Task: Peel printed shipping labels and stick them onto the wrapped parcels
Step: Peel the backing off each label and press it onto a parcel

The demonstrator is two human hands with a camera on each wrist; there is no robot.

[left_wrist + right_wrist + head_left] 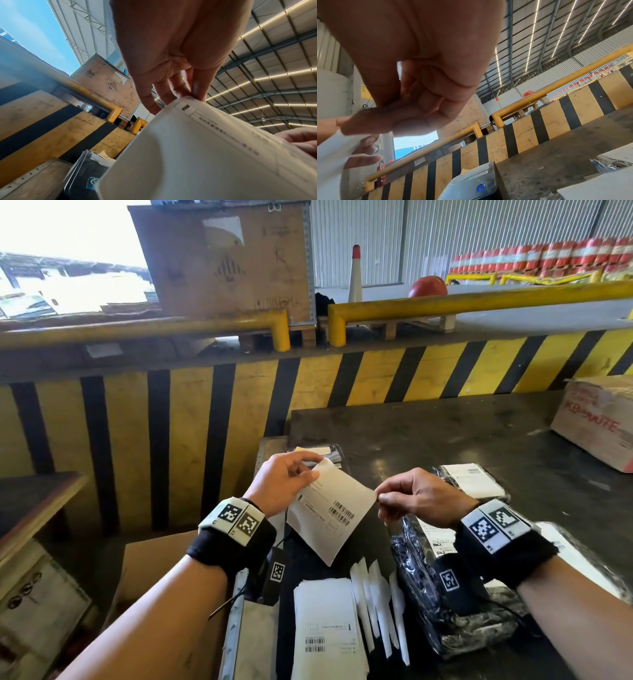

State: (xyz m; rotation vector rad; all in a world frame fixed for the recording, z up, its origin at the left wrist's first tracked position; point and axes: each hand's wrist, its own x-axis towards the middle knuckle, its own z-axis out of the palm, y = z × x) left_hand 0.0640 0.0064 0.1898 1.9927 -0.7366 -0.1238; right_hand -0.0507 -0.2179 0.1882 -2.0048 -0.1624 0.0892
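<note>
A white printed shipping label (332,510) with barcodes hangs in the air between both hands above the dark table. My left hand (291,477) pinches its upper left corner; the left wrist view shows the label (197,155) under the fingers (180,88). My right hand (407,498) pinches the right corner, thumb against forefinger, and the right wrist view shows the label (332,155) at that pinch. A black-wrapped parcel (442,587) with a label on it lies below my right wrist. Another labelled parcel (472,482) lies behind the right hand.
A stack of printed labels (327,628) and several white backing strips (380,604) lie near the table's front edge. A label printer (471,185) stands at the table's far left. A cardboard box (599,419) sits at the right. A yellow-black striped wall (171,440) stands behind.
</note>
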